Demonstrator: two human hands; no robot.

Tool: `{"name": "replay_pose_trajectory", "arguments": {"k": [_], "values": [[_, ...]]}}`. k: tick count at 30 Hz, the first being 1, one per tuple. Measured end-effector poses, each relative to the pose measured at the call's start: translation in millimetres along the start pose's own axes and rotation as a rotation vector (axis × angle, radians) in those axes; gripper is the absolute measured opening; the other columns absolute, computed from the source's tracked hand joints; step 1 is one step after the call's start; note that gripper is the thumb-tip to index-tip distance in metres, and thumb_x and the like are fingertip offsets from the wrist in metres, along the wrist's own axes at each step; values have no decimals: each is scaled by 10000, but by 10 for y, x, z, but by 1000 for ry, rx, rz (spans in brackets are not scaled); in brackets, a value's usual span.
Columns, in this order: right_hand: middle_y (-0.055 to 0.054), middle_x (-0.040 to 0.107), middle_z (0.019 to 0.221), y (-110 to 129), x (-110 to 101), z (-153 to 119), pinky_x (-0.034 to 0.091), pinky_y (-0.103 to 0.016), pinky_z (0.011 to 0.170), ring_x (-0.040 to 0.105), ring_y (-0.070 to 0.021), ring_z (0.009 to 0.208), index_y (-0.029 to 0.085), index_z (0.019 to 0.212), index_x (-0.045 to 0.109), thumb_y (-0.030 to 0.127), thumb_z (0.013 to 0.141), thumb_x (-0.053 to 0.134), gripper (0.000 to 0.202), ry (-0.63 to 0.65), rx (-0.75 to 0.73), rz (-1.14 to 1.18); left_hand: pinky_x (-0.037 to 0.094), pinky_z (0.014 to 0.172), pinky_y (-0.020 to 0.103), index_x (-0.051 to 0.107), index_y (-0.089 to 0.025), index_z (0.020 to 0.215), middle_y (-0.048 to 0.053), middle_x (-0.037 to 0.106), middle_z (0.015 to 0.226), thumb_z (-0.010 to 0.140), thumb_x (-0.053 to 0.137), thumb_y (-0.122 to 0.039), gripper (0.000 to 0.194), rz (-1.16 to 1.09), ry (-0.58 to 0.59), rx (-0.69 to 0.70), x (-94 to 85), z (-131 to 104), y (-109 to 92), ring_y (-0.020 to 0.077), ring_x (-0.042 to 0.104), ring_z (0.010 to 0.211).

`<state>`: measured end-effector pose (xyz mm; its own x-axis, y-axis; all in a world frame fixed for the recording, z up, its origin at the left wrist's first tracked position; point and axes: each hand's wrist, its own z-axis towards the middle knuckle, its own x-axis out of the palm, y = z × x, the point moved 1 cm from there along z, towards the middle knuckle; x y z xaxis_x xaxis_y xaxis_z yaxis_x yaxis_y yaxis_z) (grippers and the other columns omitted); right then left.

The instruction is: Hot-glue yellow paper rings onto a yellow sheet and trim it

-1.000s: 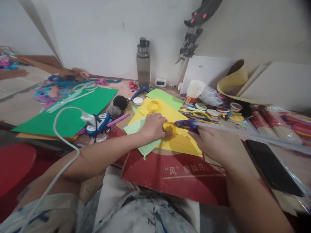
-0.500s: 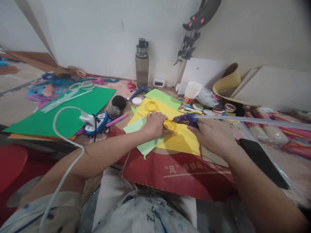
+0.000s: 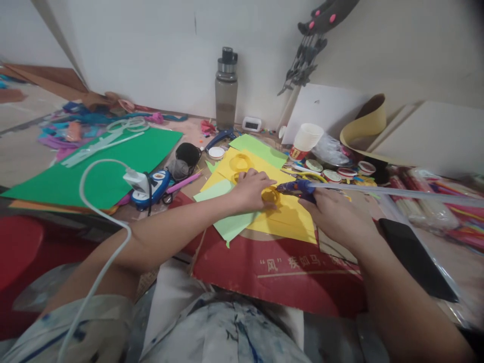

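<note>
My left hand [image 3: 252,191] is closed around the left side of a small yellow ring [image 3: 270,194], which rests on a yellow sheet [image 3: 291,224]. In my right hand [image 3: 336,209] is a blue hot glue gun [image 3: 298,187], its dark nozzle at the ring's right edge. A long clear glue stick [image 3: 378,189] sticks out of its back to the right. Another yellow ring [image 3: 242,162] lies farther back on the yellow paper. Beneath are light green sheets [image 3: 236,227]. My fingers hide part of the held ring.
Green sheets [image 3: 151,151] and a blue power strip [image 3: 153,189] with a white plug lie left. Behind stand a water bottle [image 3: 226,96] and paper cups [image 3: 305,141]. Yellow-handled scissors [image 3: 312,176] and small paint tubs [image 3: 331,176] are right, beyond a phone [image 3: 416,259]. A red board [image 3: 280,277] lies in front.
The whole view has shifted slightly. Both hands keep nearly the same place on the paper, with the glue gun's nozzle still at the ring's right edge.
</note>
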<state>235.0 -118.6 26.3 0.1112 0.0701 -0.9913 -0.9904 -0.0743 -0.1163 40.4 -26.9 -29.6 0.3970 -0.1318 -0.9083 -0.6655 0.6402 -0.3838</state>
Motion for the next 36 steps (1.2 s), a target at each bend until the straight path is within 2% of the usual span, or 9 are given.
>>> {"name": "replay_pose_trajectory", "arguments": {"k": [4,13,18,22,26,30,32,36], "values": [[-164,722,989,13,-11,21,455,-366,806,660,-279,920,150,1053,662,374,1023,376,365,30,-12,17,315,927,435,679,-307,1243,48,649,1246,739,743,-654,615,2,67,-26,-16,28,-4,315,471,1175],[-159,726,1038,4,-1,7,454,-349,810,668,-264,949,152,1021,644,382,1025,390,342,36,-28,-43,332,946,428,686,-315,1212,60,628,1245,740,739,-663,589,22,106,-30,-59,42,-9,323,472,1194],[-162,738,1017,149,-140,-24,454,-342,795,682,-277,946,146,1023,661,335,1008,445,287,108,-4,-90,342,944,416,688,-297,1215,63,632,1231,747,725,-680,606,27,81,-10,-28,37,9,312,494,1167],[-179,738,1071,289,-283,-18,461,-330,788,683,-274,978,142,1082,676,317,1014,448,296,101,41,-77,359,934,415,685,-279,1227,70,640,1219,735,721,-699,647,47,64,-10,10,50,31,315,505,1156],[-168,740,1053,255,-232,-34,461,-327,769,686,-266,955,144,1073,680,321,1016,451,295,139,49,-104,359,946,423,699,-287,1207,65,643,1210,736,713,-710,633,46,52,7,30,63,62,311,515,1152],[-149,734,1007,162,-122,-78,449,-335,780,676,-256,936,156,997,669,337,1019,416,312,53,-46,-139,356,948,429,717,-303,1178,62,643,1191,746,687,-734,611,37,39,39,41,62,82,310,521,1144],[-142,733,1034,178,-135,-80,444,-336,774,671,-257,948,165,1009,660,355,1014,418,308,32,-52,-136,361,935,430,718,-297,1181,68,645,1183,745,685,-737,620,40,30,39,43,58,79,313,524,1132],[-149,740,1014,309,-254,-29,446,-326,769,678,-248,924,171,1001,675,331,1014,425,297,101,3,-104,367,919,420,714,-270,1193,78,653,1171,752,707,-694,612,35,2,11,37,37,57,315,521,1125]]}}
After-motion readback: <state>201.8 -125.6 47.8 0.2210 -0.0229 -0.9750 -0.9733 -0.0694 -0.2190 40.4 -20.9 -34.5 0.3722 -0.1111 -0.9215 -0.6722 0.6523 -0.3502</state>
